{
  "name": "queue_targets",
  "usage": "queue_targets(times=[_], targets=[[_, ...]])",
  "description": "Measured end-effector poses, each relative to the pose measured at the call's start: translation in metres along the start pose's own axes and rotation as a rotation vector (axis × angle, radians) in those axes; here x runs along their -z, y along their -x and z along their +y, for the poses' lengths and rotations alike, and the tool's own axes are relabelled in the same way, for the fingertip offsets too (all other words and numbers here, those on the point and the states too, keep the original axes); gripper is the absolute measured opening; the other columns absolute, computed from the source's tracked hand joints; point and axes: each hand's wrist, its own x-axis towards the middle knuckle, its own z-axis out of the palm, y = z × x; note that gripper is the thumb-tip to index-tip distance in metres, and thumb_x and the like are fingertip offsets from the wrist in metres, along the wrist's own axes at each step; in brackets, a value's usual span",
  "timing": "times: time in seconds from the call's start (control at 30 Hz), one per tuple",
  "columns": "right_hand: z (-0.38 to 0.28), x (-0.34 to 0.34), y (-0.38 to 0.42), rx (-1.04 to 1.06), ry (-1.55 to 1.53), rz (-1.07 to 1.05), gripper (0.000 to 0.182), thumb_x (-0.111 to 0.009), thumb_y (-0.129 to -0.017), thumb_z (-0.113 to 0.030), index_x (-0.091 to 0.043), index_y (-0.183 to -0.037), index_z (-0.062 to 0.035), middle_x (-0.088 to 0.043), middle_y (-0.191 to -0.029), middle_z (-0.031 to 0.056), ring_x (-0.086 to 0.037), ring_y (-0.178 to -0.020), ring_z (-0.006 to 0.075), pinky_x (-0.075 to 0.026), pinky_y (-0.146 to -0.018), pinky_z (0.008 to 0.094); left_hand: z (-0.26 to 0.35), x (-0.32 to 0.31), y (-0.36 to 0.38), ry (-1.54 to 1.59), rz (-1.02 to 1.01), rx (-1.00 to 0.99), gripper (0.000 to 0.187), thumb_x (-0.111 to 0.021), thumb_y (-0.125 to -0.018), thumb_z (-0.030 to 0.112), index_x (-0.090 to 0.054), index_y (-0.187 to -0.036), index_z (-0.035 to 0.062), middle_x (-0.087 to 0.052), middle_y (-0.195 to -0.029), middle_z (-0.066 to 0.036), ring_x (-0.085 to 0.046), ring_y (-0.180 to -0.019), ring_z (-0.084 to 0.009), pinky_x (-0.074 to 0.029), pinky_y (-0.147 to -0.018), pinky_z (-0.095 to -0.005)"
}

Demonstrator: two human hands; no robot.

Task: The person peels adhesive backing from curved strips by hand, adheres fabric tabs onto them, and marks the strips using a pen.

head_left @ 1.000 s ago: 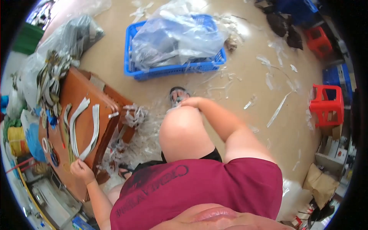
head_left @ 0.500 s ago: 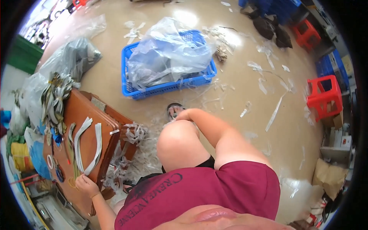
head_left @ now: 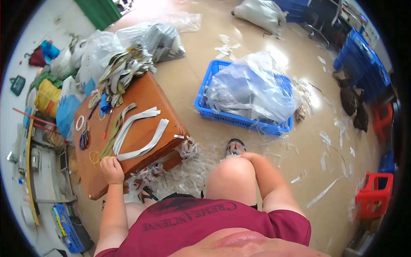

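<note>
My left hand (head_left: 112, 170) rests on the brown table top (head_left: 96, 180), its fingers curled closed at the near end of a bundle of long white fabric strips (head_left: 136, 115). The strips spread away from it in two curved lengths. Beside them lies an olive strip bundle (head_left: 114, 136), and a yellow rubber band (head_left: 94, 159) is just left of the hand. My right hand (head_left: 247, 156) is lowered by my raised knee, close to my sandalled foot (head_left: 235, 146). Its fingers are mostly hidden behind the knee.
A blue basket (head_left: 201, 100) with clear plastic stands ahead on the floor. Plastic scraps (head_left: 182, 173) pile beside the table. More strip bundles (head_left: 115, 81) and plastic bags (head_left: 160, 40) lie at its far end. A red stool (head_left: 374, 195) stands at right.
My view has swung left, so table and basket appear farther right. My left hand stays at the white strips' near end. My right hand remains low beside the knee.
</note>
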Motion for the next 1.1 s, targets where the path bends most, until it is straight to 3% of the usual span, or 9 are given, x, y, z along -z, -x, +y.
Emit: queue_targets(times=[0.23,0.37,0.4,0.83,1.1], targets=[[-0.002,0.007,0.002,0.057,0.131,-0.041,0.044,-0.056,-0.085,-0.038,-0.060,-0.117,-0.0082,-0.055,-0.126,0.0103,-0.054,-0.108,0.0208,-0.043,-0.091,0.0390,-0.002,-0.001,0.002,-0.013,0.045,0.003,0.003,-0.055,-0.078,0.008,-0.056,-0.077,0.0062,-0.054,-0.085,-0.012,-0.050,-0.084,-0.0324,-0.040,-0.077,-0.0424],[-0.034,0.022,0.015,-0.081,0.017,-0.159,0.042,-0.058,-0.085,-0.034,-0.060,-0.119,-0.0092,-0.055,-0.126,0.0109,-0.053,-0.111,0.0203,-0.045,-0.089,0.0367,0.002,0.001,0.000,0.002,0.020,0.049,0.001,-0.056,-0.078,0.008,-0.057,-0.077,0.0069,-0.054,-0.085,-0.012,-0.050,-0.085,-0.0323,-0.040,-0.077,-0.0422],[0.013,0.009,-0.025,-0.042,-0.081,-0.171,0.046,-0.062,-0.083,-0.035,-0.059,-0.120,-0.0082,-0.058,-0.123,0.0092,-0.054,-0.110,0.0197,-0.045,-0.089,0.0349,0.002,0.002,-0.001,-0.007,0.033,0.046,0.002,-0.056,-0.078,0.008,-0.056,-0.077,0.0071,-0.054,-0.085,-0.012,-0.050,-0.084,-0.0323,-0.040,-0.076,-0.0423],[-0.006,0.011,0.004,-0.099,-0.297,-0.107,0.050,-0.067,-0.080,-0.034,-0.059,-0.121,-0.0066,-0.060,-0.118,0.0084,-0.056,-0.106,0.0195,-0.045,-0.088,0.0343,-0.002,0.001,0.001,-0.004,0.020,0.040,0.002,-0.058,-0.076,0.009,-0.056,-0.077,0.0074,-0.053,-0.084,-0.010,-0.050,-0.084,-0.0316,-0.040,-0.076,-0.0424],[-0.016,0.010,0.008,-0.083,-0.218,-0.097,0.052,-0.070,-0.077,-0.033,-0.059,-0.121,-0.0065,-0.061,-0.116,0.0083,-0.056,-0.105,0.0191,-0.045,-0.088,0.0343,-0.002,0.001,0.002,-0.001,0.035,0.080,0.003,-0.059,-0.075,0.009,-0.057,-0.075,0.0078,-0.053,-0.084,-0.011,-0.050,-0.085,-0.0318,-0.041,-0.077,-0.0424]])
